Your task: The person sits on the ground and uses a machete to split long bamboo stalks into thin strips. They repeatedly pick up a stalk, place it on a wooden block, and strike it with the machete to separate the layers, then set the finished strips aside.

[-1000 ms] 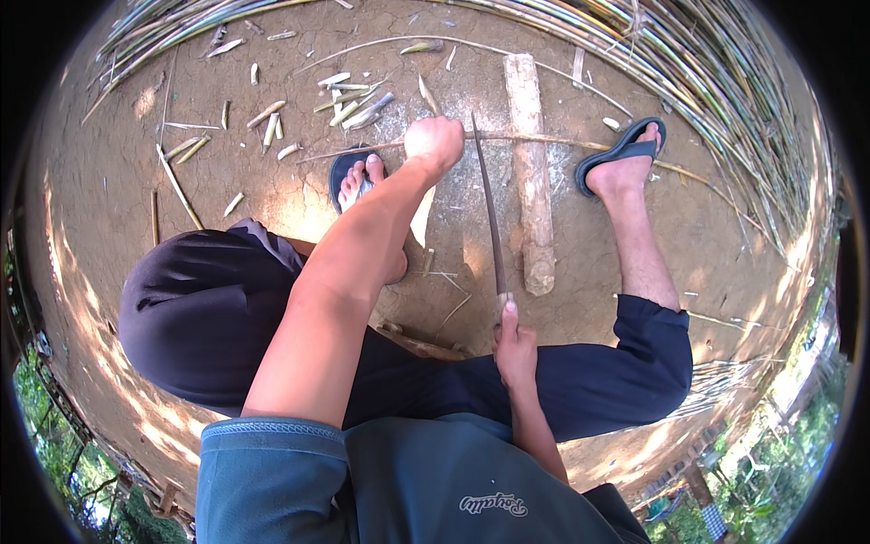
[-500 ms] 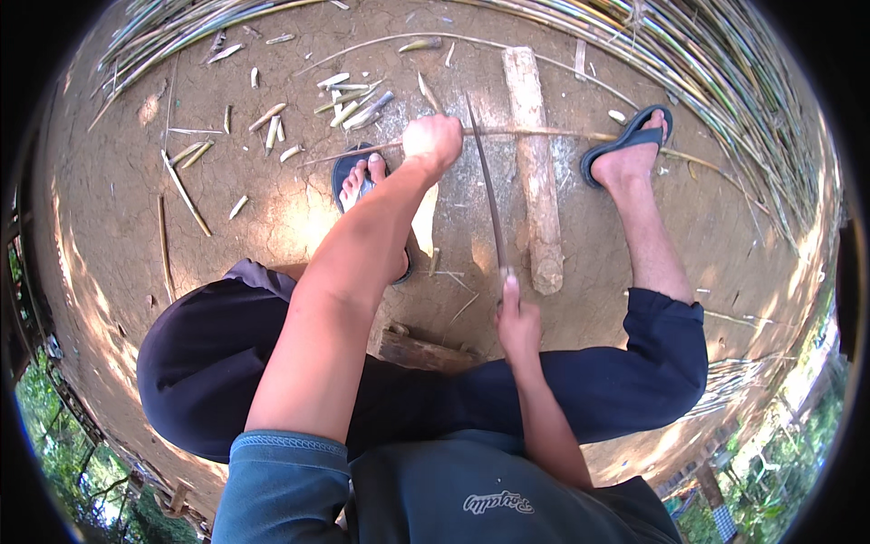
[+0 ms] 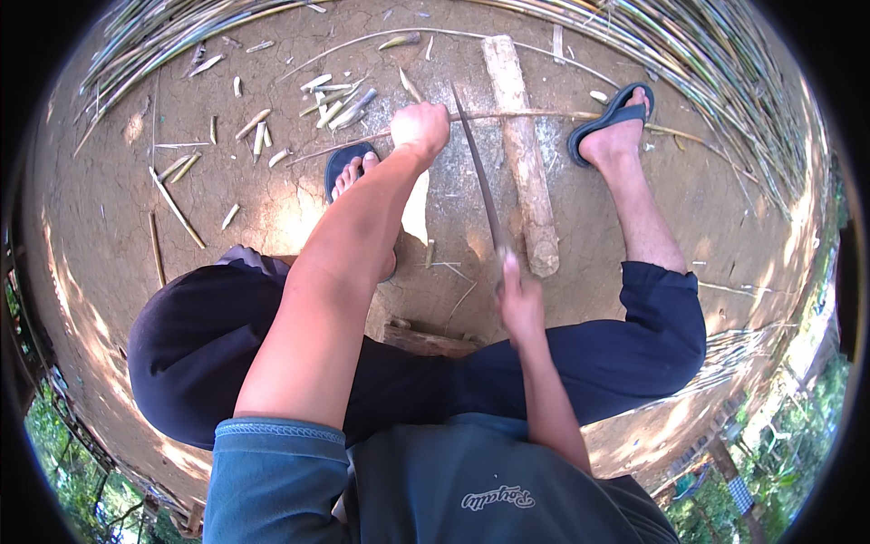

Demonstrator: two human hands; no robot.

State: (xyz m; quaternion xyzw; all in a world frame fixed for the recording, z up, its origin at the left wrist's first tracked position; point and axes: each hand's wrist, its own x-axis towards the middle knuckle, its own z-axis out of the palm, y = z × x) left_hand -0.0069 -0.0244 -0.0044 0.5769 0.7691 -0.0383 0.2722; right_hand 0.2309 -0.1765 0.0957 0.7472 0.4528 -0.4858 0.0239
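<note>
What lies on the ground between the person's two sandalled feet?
In the head view, a wooden log, with the long blade and thin cane crossing that stretch.

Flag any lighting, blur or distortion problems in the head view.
Head view: strong fisheye, black corners, ground bowing at the rim; dappled sun blows out patches on the dirt ground; right hand slightly motion-blurred on the long blade; left hand and thin stick sharp.

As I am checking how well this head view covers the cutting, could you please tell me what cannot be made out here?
- Knife handle: hidden inside the right hand.
- Left hand fingers: curled under around the thin cane, out of sight.
- Left foot: partly covered by the left forearm.
- Seat under the person: hidden by the legs.
</note>
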